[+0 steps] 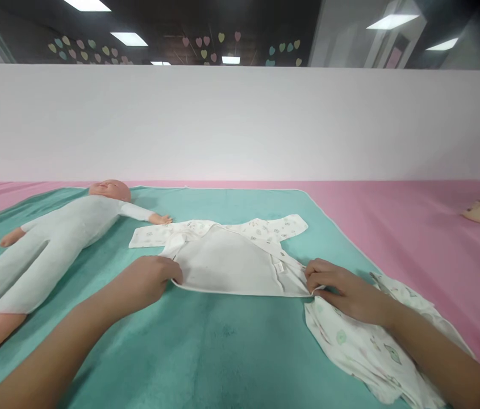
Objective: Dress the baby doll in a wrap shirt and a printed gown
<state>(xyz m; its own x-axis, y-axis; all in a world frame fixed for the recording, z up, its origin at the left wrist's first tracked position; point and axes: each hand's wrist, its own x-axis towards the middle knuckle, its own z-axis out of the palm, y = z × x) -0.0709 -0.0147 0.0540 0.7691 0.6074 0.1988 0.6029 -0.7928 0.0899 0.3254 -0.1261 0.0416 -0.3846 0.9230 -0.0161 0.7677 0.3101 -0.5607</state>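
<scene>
both hands (pixel 148 278) (pixel 346 291) pinch a smooth, flat cloth shirt (pixel 229 261).

The left hand (pixel 151 279) and right hand (pixel 348 291) are gripping opposite lower corners of a white shirt (pixel 231 262) lying open on a teal blanket (pixel 222 358), while a doll (pixel 69 230) is lying at left and a patterned cloth (pixel 346 346) is resting beneath the right forearm (pixel 438 346).

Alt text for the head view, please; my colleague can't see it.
A person's left grip and right grip hold the lower corners of a white baby shirt laid out on a teal blanket. A doll in white lies at left; a crumpled printed cloth lies at right.
</scene>
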